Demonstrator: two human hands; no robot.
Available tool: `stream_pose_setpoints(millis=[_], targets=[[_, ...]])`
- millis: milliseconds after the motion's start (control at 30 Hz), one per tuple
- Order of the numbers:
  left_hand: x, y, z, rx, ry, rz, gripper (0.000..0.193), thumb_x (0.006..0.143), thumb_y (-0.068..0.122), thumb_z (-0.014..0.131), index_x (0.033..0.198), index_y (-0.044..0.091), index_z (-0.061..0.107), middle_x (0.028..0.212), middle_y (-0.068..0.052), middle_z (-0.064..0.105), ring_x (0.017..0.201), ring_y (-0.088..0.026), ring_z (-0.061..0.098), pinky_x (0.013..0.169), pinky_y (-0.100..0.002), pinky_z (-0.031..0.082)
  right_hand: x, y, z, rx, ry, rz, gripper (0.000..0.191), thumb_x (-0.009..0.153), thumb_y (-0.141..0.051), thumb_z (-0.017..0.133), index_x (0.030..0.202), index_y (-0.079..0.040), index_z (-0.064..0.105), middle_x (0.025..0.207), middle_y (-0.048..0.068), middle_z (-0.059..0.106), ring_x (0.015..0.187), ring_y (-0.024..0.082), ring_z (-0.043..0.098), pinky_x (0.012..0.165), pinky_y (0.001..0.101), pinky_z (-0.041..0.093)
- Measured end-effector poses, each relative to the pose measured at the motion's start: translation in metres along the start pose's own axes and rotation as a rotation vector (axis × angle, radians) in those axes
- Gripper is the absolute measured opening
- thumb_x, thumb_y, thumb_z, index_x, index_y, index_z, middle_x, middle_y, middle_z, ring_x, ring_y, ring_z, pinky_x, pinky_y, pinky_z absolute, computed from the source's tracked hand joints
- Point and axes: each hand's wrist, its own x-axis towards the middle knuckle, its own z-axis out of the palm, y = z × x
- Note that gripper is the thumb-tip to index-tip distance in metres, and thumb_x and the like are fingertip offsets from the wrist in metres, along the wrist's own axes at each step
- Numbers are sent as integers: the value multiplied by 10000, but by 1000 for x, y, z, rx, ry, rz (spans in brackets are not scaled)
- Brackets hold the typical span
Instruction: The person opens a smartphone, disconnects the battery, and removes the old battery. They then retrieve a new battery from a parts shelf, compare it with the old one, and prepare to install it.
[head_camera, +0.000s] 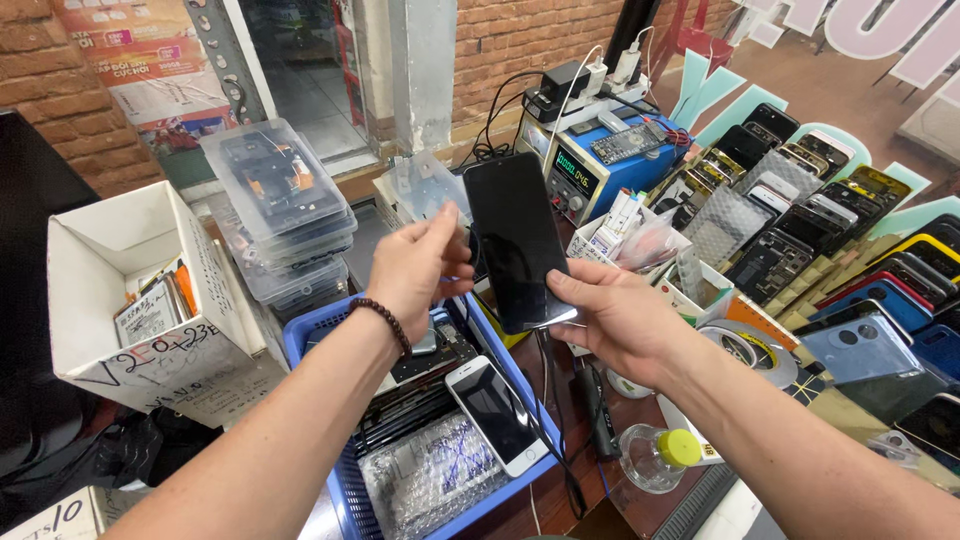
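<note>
a cluttered workbench (560, 505) ran under everything, backed by a brick wall (520, 35). at the right, rows of phone back covers (850, 240) lay spread out, well apart from the hands. at the left stood a white cardboard box (110, 290) of small parts, and just beside it a stack of clear plastic trays (275, 200). a blue plastic basket (340, 450) sat below the forearms, holding flat parts and a white-framed phone (495, 415). behind the hands stood a blue bench power supply (600, 165) with a lit display. a clear bottle with a yellow cap (655, 455) lay near the bench's front edge, beside a roll of tape (745, 345).

the black phone (515, 240) was held upright in mid-air above the basket, screen dark and facing the camera, hiding part of the power supply. the right hand (610, 310) gripped its lower right edge. the left hand (415, 265) was pinched closed at its left edge; what the fingers held could not be told.
</note>
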Motion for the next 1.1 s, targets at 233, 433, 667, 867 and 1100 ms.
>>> stream_pose_setpoints(millis=[233,433,667,867,1100], targets=[[13,27,4,22,50,196,174,899,239,723,928,75,672,825,-40,695,686,-151,679,578,-304,590,-3,-2,3,-130,6,27,200,965,-181,648,1117,-92,744,1006,-8,757,883,98,691,770,302,565],[16,26,6,14,99,193,365,950,398,614,888,47,689,800,-50,710,649,-155,677,568,-313,597,-7,-2,6,-223,64,19,231,950,-185,658,1142,-113,764,1000,-21,767,864,83,684,722,260,546],[11,34,33,633,281,500,571,820,573,799,996,31,763,851,-95,749,753,-131,677,686,-304,530,-4,6,24,-529,126,-251,271,906,-132,711,1162,-74,779,928,-14,787,742,45,660,638,231,540],[5,30,31,420,230,381,412,805,452,759,898,54,809,764,-45,775,715,-136,710,678,-316,555,-9,4,30,-760,163,-329,266,892,-153,735,1130,-41,776,791,-22,730,654,33,563,543,244,496],[11,29,31,549,385,342,423,889,481,712,906,67,799,736,-107,745,722,-229,718,727,-376,540,-12,-1,37,-876,204,-230,274,887,-218,717,1113,-71,766,572,33,618,477,89,515,442,291,415]])
